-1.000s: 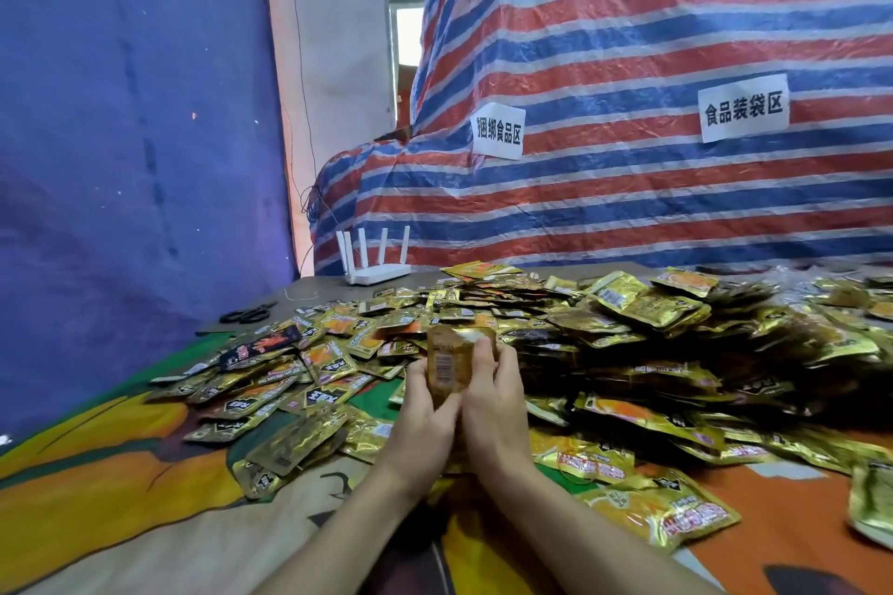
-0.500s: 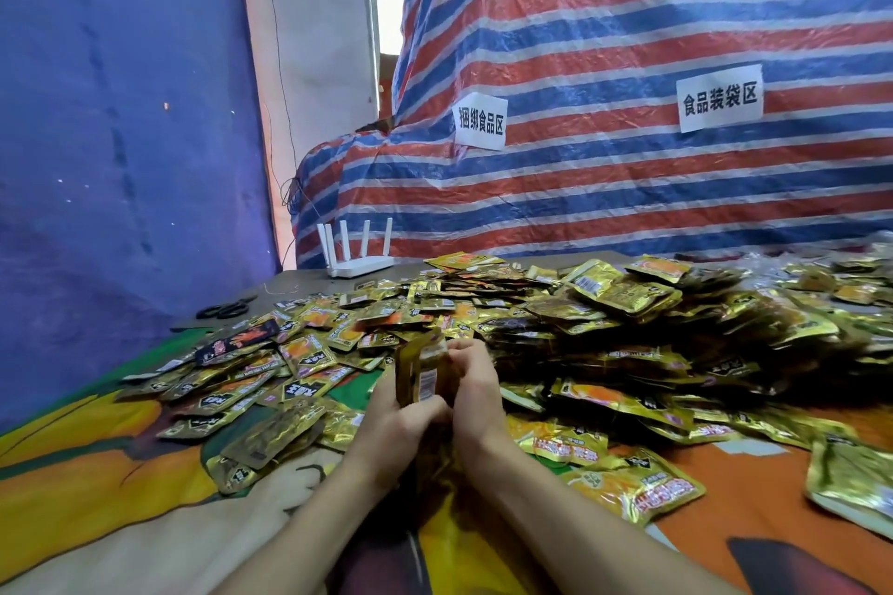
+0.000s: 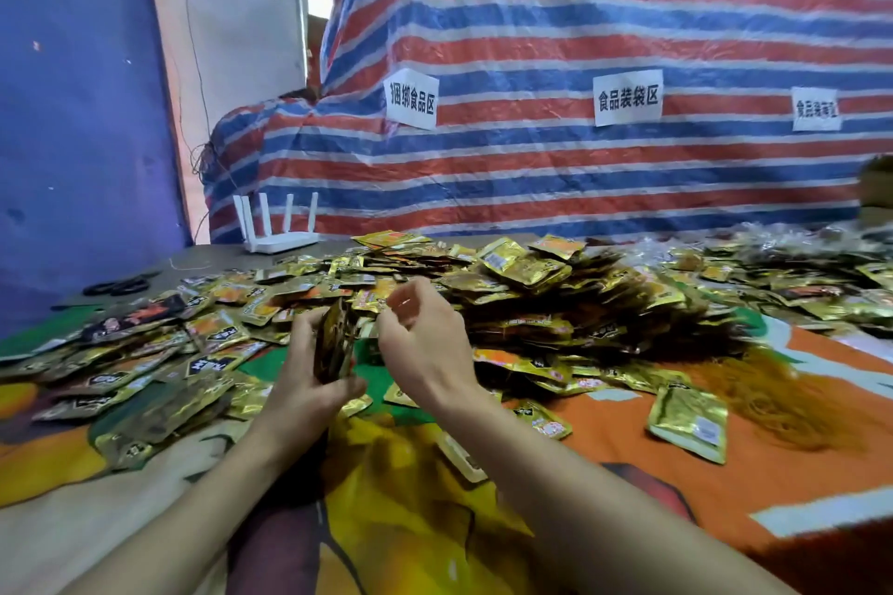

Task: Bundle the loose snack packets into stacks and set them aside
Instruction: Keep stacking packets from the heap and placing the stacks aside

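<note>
Gold foil snack packets form a small stack [image 3: 333,343] gripped in the left hand [image 3: 309,382], just in front of the main pile [image 3: 555,304].

1. Stack orientation: the packets stand on edge. The long axis runs near vertical, with the top leaning slightly to the right. The broad faces point left and right; the thin edges face the camera.
2. Left hand: the fingers wrap round the far left side of the stack and the thumb crosses under its lower end.
3. Right hand [image 3: 430,343]: it is raised just beside the stack on the right, fingers curled. Motion blur hides the fingertips, so it cannot be told whether they pinch anything.
4. Loose packets: the pile covers the middle and left of the surface [image 3: 725,488], which carries an orange and yellow printed cloth. One packet [image 3: 688,420] lies flat, apart from the pile, on the right.
5. Background: a white router [image 3: 278,227] and scissors [image 3: 116,287] sit at the far left; a striped tarpaulin [image 3: 580,15] bears paper labels [image 3: 410,104].
</note>
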### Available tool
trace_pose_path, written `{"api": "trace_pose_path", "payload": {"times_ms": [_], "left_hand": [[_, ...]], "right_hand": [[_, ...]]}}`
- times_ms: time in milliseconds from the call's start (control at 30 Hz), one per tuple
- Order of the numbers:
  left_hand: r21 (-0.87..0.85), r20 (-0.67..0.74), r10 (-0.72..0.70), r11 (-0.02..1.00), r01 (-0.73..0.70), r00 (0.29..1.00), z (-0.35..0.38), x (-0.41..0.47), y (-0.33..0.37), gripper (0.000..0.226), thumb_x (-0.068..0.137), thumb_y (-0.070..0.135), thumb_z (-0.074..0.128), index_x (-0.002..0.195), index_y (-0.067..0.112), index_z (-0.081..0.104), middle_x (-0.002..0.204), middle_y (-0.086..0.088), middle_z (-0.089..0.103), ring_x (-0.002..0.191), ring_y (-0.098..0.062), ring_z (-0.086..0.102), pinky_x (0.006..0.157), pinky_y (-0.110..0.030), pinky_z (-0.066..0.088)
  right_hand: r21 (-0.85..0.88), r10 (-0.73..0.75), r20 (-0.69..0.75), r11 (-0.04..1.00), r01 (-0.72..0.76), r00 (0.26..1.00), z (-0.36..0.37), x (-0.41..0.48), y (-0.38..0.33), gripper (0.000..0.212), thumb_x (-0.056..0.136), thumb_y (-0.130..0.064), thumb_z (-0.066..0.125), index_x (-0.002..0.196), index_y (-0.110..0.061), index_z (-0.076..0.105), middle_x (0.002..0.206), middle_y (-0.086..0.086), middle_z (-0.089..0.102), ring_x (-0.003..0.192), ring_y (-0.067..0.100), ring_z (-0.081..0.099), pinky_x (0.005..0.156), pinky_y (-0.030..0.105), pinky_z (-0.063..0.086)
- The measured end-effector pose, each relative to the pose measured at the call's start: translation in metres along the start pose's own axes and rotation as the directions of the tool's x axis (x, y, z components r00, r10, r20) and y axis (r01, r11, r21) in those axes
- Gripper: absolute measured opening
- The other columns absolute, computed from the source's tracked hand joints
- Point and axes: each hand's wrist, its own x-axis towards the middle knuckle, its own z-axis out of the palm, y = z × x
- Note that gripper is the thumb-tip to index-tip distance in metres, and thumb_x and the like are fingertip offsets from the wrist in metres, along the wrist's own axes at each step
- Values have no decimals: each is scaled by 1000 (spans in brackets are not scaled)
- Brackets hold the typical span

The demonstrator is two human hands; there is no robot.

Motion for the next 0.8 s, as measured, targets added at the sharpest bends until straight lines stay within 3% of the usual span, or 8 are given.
{"api": "trace_pose_path", "payload": {"times_ms": [100,200,333,433,533,633,700,800], "left_hand": [[41,3,12,999,-13,1000,0,1,-5,52,58,22,77,103,23,52,80,3,60,70,-8,58,69,-32,48],[4,9,-8,1000,8,1000,1,1,-5,47,56,24,76,94,9,54,76,-1,56,66,-11,54,65,-32,44],[-8,20,-8,1000,9,1000,4,-1,1,41,58,19,70,93,3,54,79,-10,55,64,-8,53,66,-36,41],[-13,23,-22,1000,23,999,6,-2,4,42,57,19,70,93,3,55,80,-10,54,64,-10,53,66,-35,41],[-8,19,-23,1000,23,1000,6,-3,6,47,54,22,71,93,2,55,80,-10,54,70,-19,53,66,-36,41],[-16,5,-21,1000,22,1000,6,-3,7,60,47,32,74,93,0,55,80,-11,54,72,-22,52,68,-37,40],[-13,-7,-19,1000,18,1000,6,-4,7,66,44,40,72,93,-1,55,80,-12,54,72,-23,52,69,-38,41],[-9,-7,-24,1000,24,1000,6,-4,7,61,47,33,75,94,-2,55,80,-12,56,73,-24,53,70,-38,42]], "right_hand": [[-212,-70,5,975,70,998,-42,-5,14,15,88,-37,54,90,-25,64,83,-4,70,81,23,65,83,43,54],[-484,-6,-11,875,0,1000,-97,-3,35,24,90,-41,55,86,-22,69,84,-2,72,82,24,66,78,38,55],[-796,202,-57,582,-166,978,-176,0,69,19,86,-37,58,83,-21,67,80,0,66,73,25,62,64,30,44],[-905,313,-71,379,-193,947,-220,-2,95,5,82,-23,57,87,-21,58,79,-1,58,75,24,59,63,30,43],[-959,364,-85,222,-175,928,-243,-8,114,14,85,-23,57,80,-24,44,78,-4,51,75,22,53,58,29,40],[-967,395,-112,168,-192,912,-251,-10,127,20,88,-20,54,77,-23,39,79,-5,52,71,18,52,49,27,33],[-961,384,-131,178,-212,914,-253,-9,131,18,88,-15,54,78,-21,40,80,-2,55,68,17,53,49,27,36],[-947,366,-154,210,-243,918,-252,-9,130,24,89,-10,54,77,-21,37,80,0,52,64,16,49,48,29,36]]}}
